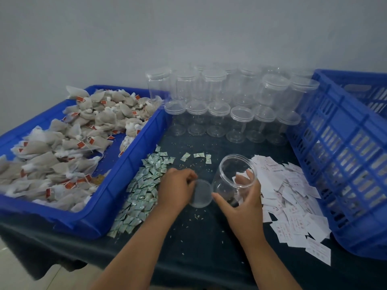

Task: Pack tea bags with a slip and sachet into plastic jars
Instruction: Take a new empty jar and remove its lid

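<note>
One head-worn wide-angle view, close, looking forward and down across the dark table (pixel 201 237) to the grey wall (pixel 188 28); far side blurred, perhaps motion.

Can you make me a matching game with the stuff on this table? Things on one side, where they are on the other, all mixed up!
Things:
1. tea bags
2. sachets
3. paper slips
4. open jar

Places:
A. tilted in the right hand, its lid in the left hand
B. piled in the blue tray
C. heaped on the table next to the blue crate
D. heaped on the table right beside the blue tray

Pairs: 1-B, 2-D, 3-C, 4-A
</note>
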`<act>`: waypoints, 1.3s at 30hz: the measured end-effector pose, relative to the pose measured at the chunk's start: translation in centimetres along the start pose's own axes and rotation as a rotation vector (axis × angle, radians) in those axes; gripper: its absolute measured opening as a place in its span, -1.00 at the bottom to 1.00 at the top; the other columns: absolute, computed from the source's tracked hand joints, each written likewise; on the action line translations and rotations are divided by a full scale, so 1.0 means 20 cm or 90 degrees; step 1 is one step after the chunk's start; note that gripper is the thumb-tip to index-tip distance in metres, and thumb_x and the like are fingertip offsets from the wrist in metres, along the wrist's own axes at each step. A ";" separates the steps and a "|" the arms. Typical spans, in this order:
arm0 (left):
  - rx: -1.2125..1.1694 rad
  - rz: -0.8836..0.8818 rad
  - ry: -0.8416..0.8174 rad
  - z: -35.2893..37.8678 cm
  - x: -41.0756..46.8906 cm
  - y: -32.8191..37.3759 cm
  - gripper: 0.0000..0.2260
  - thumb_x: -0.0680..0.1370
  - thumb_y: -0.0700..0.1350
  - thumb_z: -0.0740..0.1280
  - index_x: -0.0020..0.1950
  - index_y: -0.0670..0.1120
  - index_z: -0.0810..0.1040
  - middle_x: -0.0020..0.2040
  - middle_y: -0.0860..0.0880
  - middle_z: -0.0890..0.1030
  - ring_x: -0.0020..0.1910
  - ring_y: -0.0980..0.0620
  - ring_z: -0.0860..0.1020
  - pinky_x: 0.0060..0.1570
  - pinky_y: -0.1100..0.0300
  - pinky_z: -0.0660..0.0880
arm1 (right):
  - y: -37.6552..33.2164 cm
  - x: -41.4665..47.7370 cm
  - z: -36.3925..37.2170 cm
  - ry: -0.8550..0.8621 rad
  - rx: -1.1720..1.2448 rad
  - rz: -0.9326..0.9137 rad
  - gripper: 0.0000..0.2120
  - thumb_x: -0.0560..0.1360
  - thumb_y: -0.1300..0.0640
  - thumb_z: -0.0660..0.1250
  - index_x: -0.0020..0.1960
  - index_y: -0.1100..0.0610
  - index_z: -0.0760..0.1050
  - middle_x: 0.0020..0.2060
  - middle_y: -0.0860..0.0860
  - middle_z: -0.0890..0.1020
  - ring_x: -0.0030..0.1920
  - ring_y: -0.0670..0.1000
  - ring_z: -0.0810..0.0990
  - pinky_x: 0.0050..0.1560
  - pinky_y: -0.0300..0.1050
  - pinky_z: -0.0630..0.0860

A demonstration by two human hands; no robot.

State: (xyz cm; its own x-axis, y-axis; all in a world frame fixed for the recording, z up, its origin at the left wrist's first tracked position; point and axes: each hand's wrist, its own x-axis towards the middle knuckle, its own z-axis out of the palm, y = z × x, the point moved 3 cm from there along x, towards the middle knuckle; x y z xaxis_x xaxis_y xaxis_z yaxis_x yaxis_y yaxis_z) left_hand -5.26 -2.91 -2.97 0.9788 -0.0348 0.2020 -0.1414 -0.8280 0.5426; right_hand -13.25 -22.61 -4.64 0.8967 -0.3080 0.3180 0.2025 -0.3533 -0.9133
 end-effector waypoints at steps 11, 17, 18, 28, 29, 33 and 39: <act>-0.029 0.096 0.130 -0.44 0.06 0.15 -0.81 0.63 0.17 0.31 -0.01 0.13 0.66 -0.12 0.19 0.61 -0.17 0.22 0.56 -0.21 0.22 0.52 | -0.04 -0.03 -0.01 -0.027 0.000 0.016 -0.01 0.21 -0.30 0.65 0.48 -0.49 0.17 0.27 -0.56 0.45 0.25 -0.44 0.51 0.15 -0.30 0.48; 0.142 -0.068 0.015 -1.00 0.33 -0.17 -0.78 0.64 -0.11 0.23 0.15 0.06 0.65 0.09 0.02 0.68 -0.01 0.00 0.62 0.00 0.01 0.61 | -0.06 -0.03 0.01 -0.052 0.021 0.067 0.07 0.19 -0.24 0.67 0.57 -0.32 0.19 0.18 -0.75 0.36 0.12 -0.34 0.58 0.12 -0.19 0.50; 0.223 -0.107 -0.077 -1.02 0.39 -0.26 -0.70 0.63 -0.20 0.22 0.27 0.03 0.63 0.24 -0.02 0.65 0.11 -0.05 0.61 0.08 -0.01 0.59 | -0.06 -0.03 0.01 -0.057 0.020 0.069 0.08 0.19 -0.22 0.67 0.58 -0.28 0.19 0.18 -0.76 0.36 0.14 -0.27 0.58 0.20 -0.13 0.50; 0.294 -0.045 -0.266 -0.68 0.72 -0.61 -0.30 0.60 -0.27 0.32 0.67 0.13 0.19 0.59 -0.17 0.24 0.50 -0.30 0.34 0.32 -0.16 0.48 | -0.09 -0.05 0.05 -0.082 -0.009 0.047 0.00 0.10 -0.22 0.68 0.39 -0.55 0.23 0.23 -0.47 0.58 0.19 -0.40 0.56 0.15 -0.26 0.46; 0.264 -0.041 -0.265 -0.64 0.74 -0.62 -0.43 0.64 -0.24 0.27 0.63 0.06 0.28 0.55 -0.19 0.29 0.48 -0.30 0.37 0.35 -0.17 0.46 | -0.09 -0.05 0.06 -0.084 -0.017 0.041 0.02 0.09 -0.23 0.69 0.42 -0.50 0.24 0.25 -0.41 0.60 0.20 -0.36 0.57 0.16 -0.20 0.50; 0.238 -0.049 -0.223 -0.59 0.76 -0.63 -0.72 0.68 -0.20 0.16 0.33 -0.10 0.54 0.26 -0.18 0.60 0.10 -0.15 0.58 0.07 0.03 0.51 | -0.07 -0.03 0.06 -0.087 -0.030 0.037 0.04 0.10 -0.18 0.70 0.44 -0.47 0.24 0.26 -0.34 0.60 0.21 -0.28 0.59 0.19 -0.10 0.56; 0.242 -0.120 -0.213 -0.74 0.74 -0.62 -0.77 0.60 -0.04 0.40 0.20 -0.11 0.62 0.10 -0.11 0.67 -0.04 -0.07 0.57 -0.06 0.11 0.46 | -0.06 -0.01 0.05 -0.078 -0.021 0.032 -0.02 0.10 -0.26 0.67 0.37 -0.61 0.22 0.24 -0.52 0.54 0.26 -0.25 0.59 0.22 -0.18 0.47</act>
State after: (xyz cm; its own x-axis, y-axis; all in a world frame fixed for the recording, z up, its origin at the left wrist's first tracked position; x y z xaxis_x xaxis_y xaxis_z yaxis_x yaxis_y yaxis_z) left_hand 8.81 15.14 5.36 0.9845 0.0089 -0.1752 0.0441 -0.9792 0.1980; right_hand -13.33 -21.21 -3.85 0.9474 -0.2162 0.2360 0.1442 -0.3699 -0.9178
